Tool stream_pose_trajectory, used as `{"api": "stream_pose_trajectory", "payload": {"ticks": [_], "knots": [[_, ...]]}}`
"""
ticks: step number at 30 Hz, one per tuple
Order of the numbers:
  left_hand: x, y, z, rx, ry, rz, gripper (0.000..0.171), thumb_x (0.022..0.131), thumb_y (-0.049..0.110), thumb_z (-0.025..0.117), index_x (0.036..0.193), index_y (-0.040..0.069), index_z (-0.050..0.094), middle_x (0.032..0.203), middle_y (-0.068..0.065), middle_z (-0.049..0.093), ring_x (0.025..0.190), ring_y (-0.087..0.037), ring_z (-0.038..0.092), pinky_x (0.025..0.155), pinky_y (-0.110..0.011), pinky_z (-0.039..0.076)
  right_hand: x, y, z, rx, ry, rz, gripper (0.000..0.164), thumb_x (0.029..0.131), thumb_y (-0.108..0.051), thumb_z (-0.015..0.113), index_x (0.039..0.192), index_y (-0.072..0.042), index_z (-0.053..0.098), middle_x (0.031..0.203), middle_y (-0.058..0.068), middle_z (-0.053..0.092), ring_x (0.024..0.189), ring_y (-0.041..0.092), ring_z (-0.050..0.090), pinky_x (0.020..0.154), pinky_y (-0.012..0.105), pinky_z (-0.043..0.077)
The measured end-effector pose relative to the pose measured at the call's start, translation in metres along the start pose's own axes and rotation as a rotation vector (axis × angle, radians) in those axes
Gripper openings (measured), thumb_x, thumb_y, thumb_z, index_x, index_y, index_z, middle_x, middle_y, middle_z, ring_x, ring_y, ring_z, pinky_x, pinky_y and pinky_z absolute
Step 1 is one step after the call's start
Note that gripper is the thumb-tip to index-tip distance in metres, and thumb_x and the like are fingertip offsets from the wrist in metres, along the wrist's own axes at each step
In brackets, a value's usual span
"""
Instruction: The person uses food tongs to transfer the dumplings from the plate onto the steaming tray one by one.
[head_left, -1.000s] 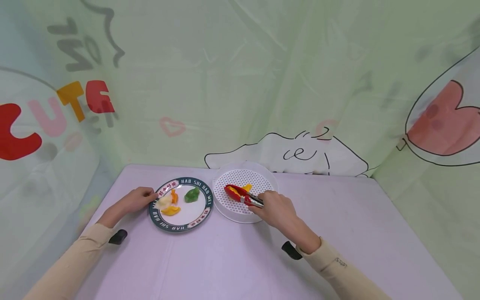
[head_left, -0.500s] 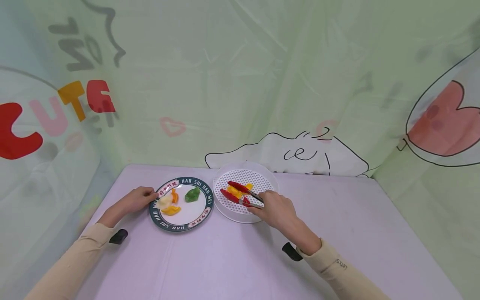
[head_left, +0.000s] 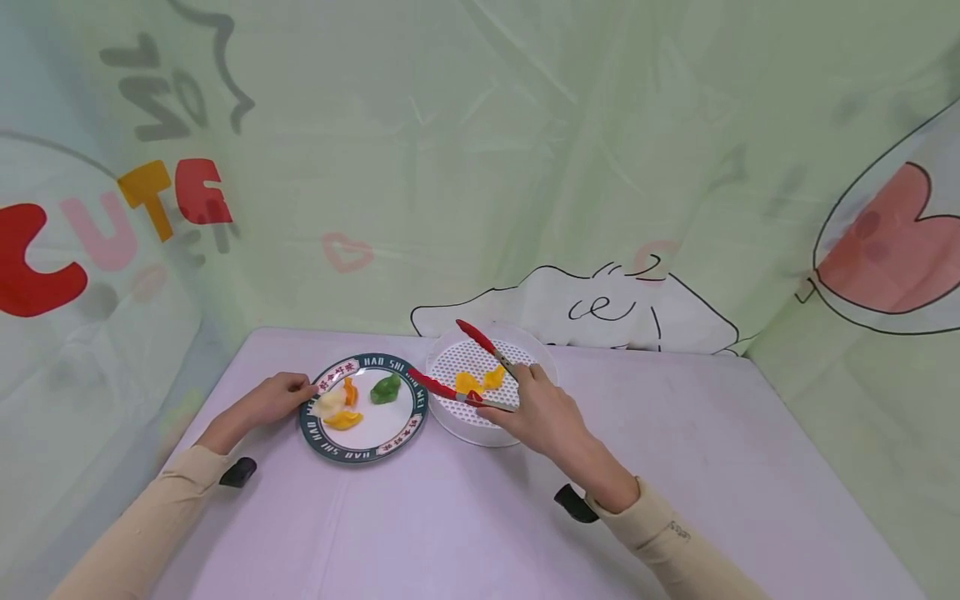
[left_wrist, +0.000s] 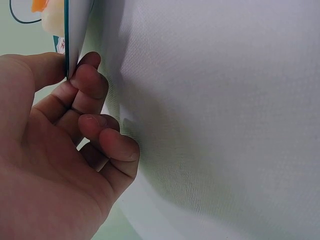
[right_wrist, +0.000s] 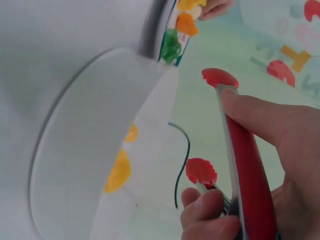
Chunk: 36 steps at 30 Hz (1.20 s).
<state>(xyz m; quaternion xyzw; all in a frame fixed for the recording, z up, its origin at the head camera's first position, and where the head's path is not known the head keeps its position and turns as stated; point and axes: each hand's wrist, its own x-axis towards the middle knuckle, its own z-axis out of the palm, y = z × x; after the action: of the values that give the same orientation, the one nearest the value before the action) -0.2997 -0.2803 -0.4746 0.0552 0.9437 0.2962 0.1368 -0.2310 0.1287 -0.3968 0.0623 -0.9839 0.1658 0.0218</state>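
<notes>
My left hand [head_left: 279, 398] pinches the left rim of a round plate [head_left: 360, 456] with a dark green patterned border; the left wrist view shows the thumb above and fingers below the rim. On the plate lie a green dumpling [head_left: 386, 389], a whitish dumpling [head_left: 327, 405], a yellow dumpling [head_left: 342, 420] and an orange one [head_left: 349, 392]. My right hand [head_left: 545, 419] grips red-tipped metal tongs [head_left: 435, 384], their arms spread wide with nothing between the tips. Below them, two yellow dumplings [head_left: 468, 383] sit in a round white perforated steamer tray [head_left: 452, 426].
Plate and tray stand side by side near the back edge of a table with a pale lilac cover [head_left: 420, 525]. A printed light green curtain [head_left: 480, 167] rises behind and on both sides.
The tongs have released a yellow dumpling in the tray, spread apart and risen slightly, one tip now over the plate's right rim. The left hand stays put.
</notes>
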Motion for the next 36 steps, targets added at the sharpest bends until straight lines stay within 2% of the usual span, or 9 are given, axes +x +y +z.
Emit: {"api": "stream_pose_trajectory", "payload": {"ticks": [3,6,9,15,20,25,29,36], "knots": [[0.001,0.000,0.000,0.004,0.001,-0.002,0.029,0.104,0.031,0.052,0.093,0.005,0.058,0.079,-0.006,0.052,0.081,-0.020,0.053,0.069,-0.031,0.041,-0.001,-0.010,0.003,0.031,-0.030,-0.013,0.091,0.078,-0.057,0.079,0.144,-0.003,0.048,0.141,0.019,0.055,0.115,0.032,0.063,0.084,0.045,0.059],[0.001,0.000,0.001,0.006,0.001,-0.001,0.028,0.104,0.030,0.052,0.094,0.005,0.059,0.080,-0.006,0.052,0.081,-0.020,0.053,0.069,-0.031,0.041,-0.001,-0.019,0.008,0.028,-0.062,-0.040,0.091,0.078,-0.060,0.078,0.144,-0.005,0.049,0.142,0.018,0.055,0.116,0.033,0.064,0.083,0.045,0.059],[0.000,0.000,0.000,0.003,0.000,0.005,0.029,0.104,0.031,0.052,0.094,0.005,0.059,0.080,-0.006,0.052,0.082,-0.020,0.053,0.069,-0.031,0.042,0.001,-0.029,0.016,0.009,-0.097,-0.064,0.091,0.077,-0.062,0.077,0.144,-0.007,0.049,0.143,0.018,0.055,0.115,0.036,0.065,0.083,0.047,0.059],[0.000,0.000,0.001,-0.002,-0.003,0.002,0.028,0.104,0.030,0.052,0.093,0.005,0.059,0.079,-0.006,0.052,0.082,-0.020,0.053,0.070,-0.030,0.042,0.007,-0.043,0.029,-0.070,-0.136,-0.114,0.087,0.078,-0.064,0.075,0.144,-0.011,0.051,0.141,0.015,0.057,0.103,0.035,0.067,0.077,0.045,0.058],[0.000,0.000,0.000,-0.006,-0.003,-0.005,0.028,0.104,0.031,0.052,0.092,0.006,0.058,0.079,-0.005,0.052,0.081,-0.020,0.053,0.070,-0.030,0.041,0.013,-0.055,0.031,-0.175,-0.122,-0.184,0.077,0.081,-0.059,0.076,0.136,-0.009,0.057,0.128,0.012,0.064,0.089,0.027,0.066,0.071,0.038,0.058],[0.000,0.002,0.000,-0.014,-0.005,-0.010,0.027,0.104,0.030,0.052,0.092,0.006,0.058,0.079,-0.005,0.052,0.081,-0.020,0.053,0.070,-0.030,0.041,0.018,-0.063,0.033,-0.267,-0.124,-0.235,0.065,0.082,-0.056,0.076,0.125,-0.008,0.064,0.104,0.007,0.066,0.069,0.020,0.056,0.058,0.028,0.048],[-0.001,0.004,-0.001,-0.017,-0.008,-0.012,0.027,0.104,0.030,0.052,0.092,0.006,0.058,0.079,-0.005,0.051,0.081,-0.020,0.053,0.070,-0.030,0.041,0.019,-0.067,0.033,-0.274,-0.142,-0.242,0.060,0.083,-0.055,0.076,0.116,-0.007,0.066,0.090,0.006,0.061,0.068,0.019,0.052,0.055,0.026,0.044],[-0.005,0.007,-0.003,-0.020,-0.006,-0.009,0.028,0.105,0.030,0.052,0.092,0.005,0.058,0.078,-0.006,0.051,0.080,-0.020,0.052,0.069,-0.031,0.041,0.020,-0.069,0.032,-0.220,-0.180,-0.225,0.049,0.085,-0.052,0.075,0.105,-0.008,0.068,0.073,0.002,0.053,0.062,0.016,0.049,0.051,0.025,0.038]]}}
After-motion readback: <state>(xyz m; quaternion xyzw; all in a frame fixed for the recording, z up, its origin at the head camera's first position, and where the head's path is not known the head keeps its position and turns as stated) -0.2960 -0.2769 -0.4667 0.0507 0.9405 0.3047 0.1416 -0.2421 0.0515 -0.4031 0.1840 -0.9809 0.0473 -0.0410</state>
